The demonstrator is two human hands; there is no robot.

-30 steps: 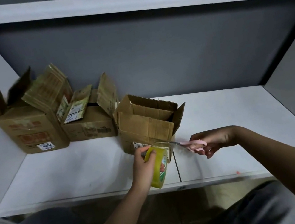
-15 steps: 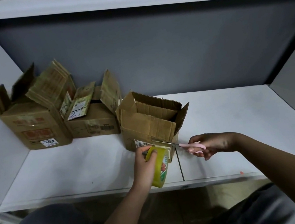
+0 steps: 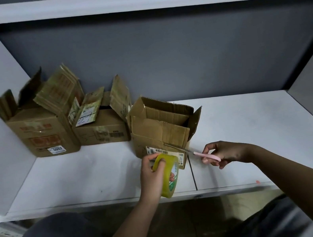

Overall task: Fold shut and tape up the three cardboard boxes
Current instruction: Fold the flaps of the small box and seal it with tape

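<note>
Yellow tape roll (image 3: 169, 175) gripped by left hand (image 3: 154, 176), fingers hooked through its core, pink-handled scissors (image 3: 204, 156) held by right hand (image 3: 223, 153), nearest box (image 3: 162, 132) just beyond both hands (flaps up), two further open boxes (image 3: 99, 128) (image 3: 42, 128) set beyond the left hand, on white shelf (image 3: 258, 131).

the tape roll (image 3: 169, 175) hides the near box (image 3: 161, 136) label's middle; its print is too small to read.

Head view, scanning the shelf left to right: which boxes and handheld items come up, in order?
Box labelled 4002 → middle box → right-hand open box → pink-handled scissors in the right hand.
</note>
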